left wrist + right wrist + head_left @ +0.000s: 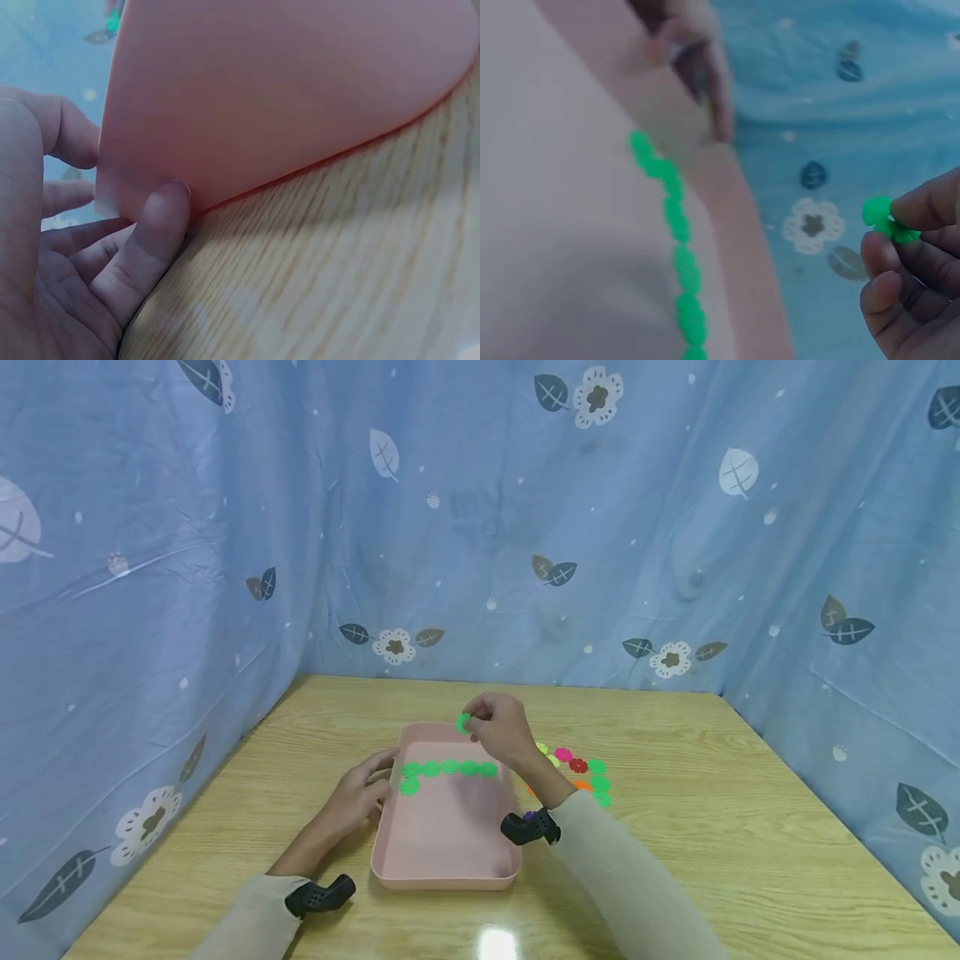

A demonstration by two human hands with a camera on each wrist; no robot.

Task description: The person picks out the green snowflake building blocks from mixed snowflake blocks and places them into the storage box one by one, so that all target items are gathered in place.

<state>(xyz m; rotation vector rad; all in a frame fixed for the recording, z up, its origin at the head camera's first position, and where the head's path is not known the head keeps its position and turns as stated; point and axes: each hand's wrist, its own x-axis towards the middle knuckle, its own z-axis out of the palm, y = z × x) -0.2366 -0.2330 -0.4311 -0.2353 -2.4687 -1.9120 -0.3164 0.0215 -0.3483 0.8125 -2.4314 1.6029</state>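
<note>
A pink tray (450,843) holds a row of green flower-shaped pieces (450,767) across its upper part, with one more green piece (409,787) below the row's left end. Above the tray's far edge, my right hand (501,727) pinches a green piece (463,723) between thumb and fingers; the right wrist view shows this piece (889,219) close up. My left hand (360,793) rests at the tray's left side. In the left wrist view its thumb touches the outer wall (262,97) and the other fingers reach toward the rim.
Loose pieces in several colours, among them a pink one (563,754), a dark red one (578,766) and green ones (601,784), lie on the wooden table (675,827) right of the tray, partly behind my right forearm. A patterned blue curtain (480,527) surrounds the table's back and sides.
</note>
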